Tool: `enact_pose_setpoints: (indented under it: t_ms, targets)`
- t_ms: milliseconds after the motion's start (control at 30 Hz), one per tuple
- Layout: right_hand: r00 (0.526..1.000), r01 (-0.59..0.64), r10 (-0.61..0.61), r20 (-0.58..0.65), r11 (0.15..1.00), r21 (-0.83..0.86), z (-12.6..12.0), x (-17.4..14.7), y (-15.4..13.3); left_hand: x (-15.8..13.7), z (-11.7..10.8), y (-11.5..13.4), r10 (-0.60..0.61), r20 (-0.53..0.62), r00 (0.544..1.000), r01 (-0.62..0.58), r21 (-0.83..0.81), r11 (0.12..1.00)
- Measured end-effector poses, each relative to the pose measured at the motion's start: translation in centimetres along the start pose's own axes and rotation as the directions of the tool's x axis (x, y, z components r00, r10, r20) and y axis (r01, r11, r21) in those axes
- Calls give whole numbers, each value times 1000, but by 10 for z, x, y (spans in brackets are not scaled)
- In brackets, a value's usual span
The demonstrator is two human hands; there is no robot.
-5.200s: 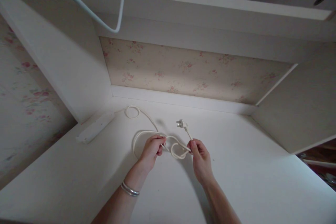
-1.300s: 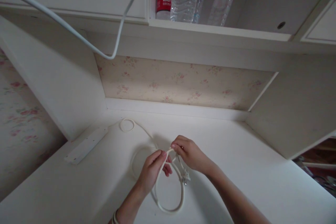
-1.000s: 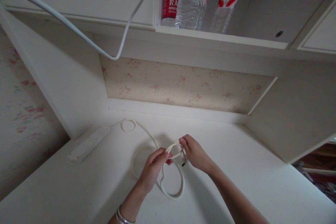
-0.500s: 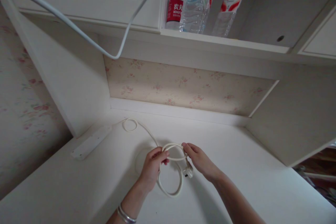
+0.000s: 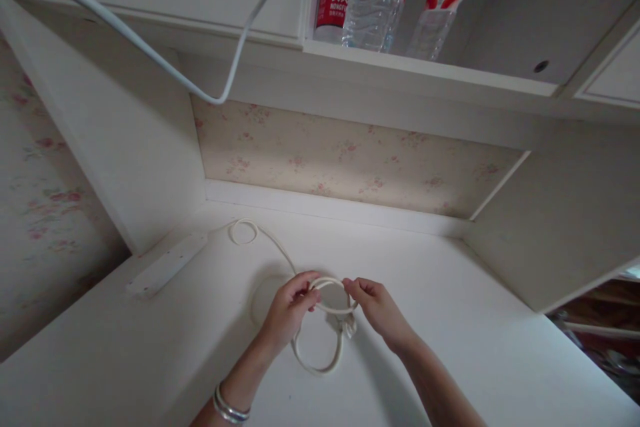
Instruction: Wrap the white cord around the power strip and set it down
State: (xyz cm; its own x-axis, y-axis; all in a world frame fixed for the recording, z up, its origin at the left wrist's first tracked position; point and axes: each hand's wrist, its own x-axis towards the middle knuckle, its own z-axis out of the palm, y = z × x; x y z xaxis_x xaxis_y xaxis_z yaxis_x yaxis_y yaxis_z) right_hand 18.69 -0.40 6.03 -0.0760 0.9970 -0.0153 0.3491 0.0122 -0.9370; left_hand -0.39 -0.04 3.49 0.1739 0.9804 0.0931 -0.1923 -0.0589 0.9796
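Between my hands is a white power cord [image 5: 334,311], bent into loops above the white desk. My left hand [image 5: 289,307] pinches the left side of the upper loop, thumb on top. On the other side, my right hand [image 5: 375,307] grips the same loop between thumb and fingers. A lower loop of the cord hangs beneath, and the plug [image 5: 349,325] dangles just below my right hand, slightly blurred. From my left hand the cord runs back through a small coil to a white power strip [image 5: 167,265] lying at the left of the desk.
Overhead, a shelf [image 5: 430,70] holds several plastic bottles [image 5: 373,3]. A thick pale bent tube [image 5: 150,57] crosses the upper left, close to the camera. Side panels [image 5: 565,213] close in the white desk [image 5: 430,267] left and right.
The upper loop looks rounder and wider between my hands. The plug has swung a little left and partly behind the cord. Both hands keep their grip; the view has shifted slightly.
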Motion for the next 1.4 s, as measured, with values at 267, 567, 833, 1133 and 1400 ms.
enact_pose_setpoints:
  t_ms: [267, 567, 833, 1133, 1400]
  targets:
    - [999, 24, -18, 51, 993, -114, 13, -5, 1, -8, 0, 6, 245, -55, 968, -188, 489, 852]
    - [996, -40, 18, -89, 967, -253, 11, -2, 3, -4, 2, -15, 234, -225, 946, -140, 366, 920]
    - [977, -108, 57, -205, 963, -246, 5, -4, 26, 0, 0, -16, 164, -240, 957, -127, 164, 978]
    - [957, -149, 163, -240, 986, 77, 2, -5, 51, 3, -3, -2, -34, -27, 999, 19, -427, 904]
    - [924, 16, 57, -378, 982, 186, -4, -13, 50, 5, -7, 1, -179, -118, 977, 65, -630, 774]
